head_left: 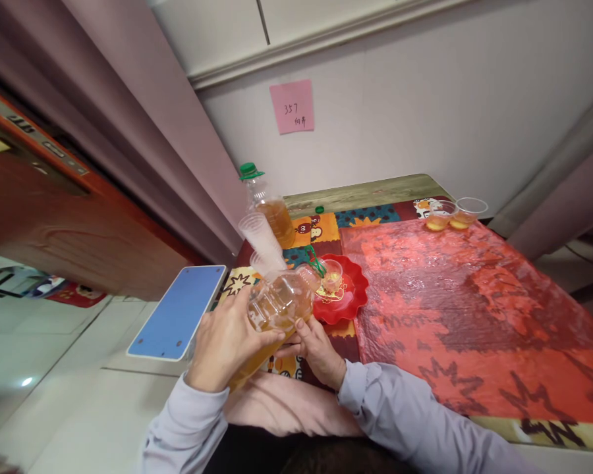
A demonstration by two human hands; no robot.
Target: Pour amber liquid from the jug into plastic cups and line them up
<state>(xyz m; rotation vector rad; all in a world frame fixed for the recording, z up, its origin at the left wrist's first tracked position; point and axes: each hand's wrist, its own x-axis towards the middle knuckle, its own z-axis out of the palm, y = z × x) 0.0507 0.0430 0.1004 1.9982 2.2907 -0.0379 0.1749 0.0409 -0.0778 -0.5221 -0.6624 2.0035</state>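
Both my hands hold a clear plastic bottle (pixel 279 304) of amber liquid, tilted with its neck toward the upper right. My left hand (pixel 227 332) wraps round its left side, and my right hand (pixel 316 345) supports it from below near the neck. A green ring and strap (pixel 316 262) hangs at the mouth. Just under the mouth, a clear plastic cup (pixel 332 273) stands on a red scalloped plate (pixel 353 306); some liquid seems to be in the cup. Whether liquid is flowing cannot be told.
Behind the bottle lean stacked clear cups (pixel 259 237), beside a second bottle (pixel 277 220) with a green cap. A loose green cap (pixel 319 209) lies farther back. Two cups (pixel 459 214) with amber liquid stand at the far right on the red sheet (pixel 425 316). A blue stool (pixel 178 313) is at left.
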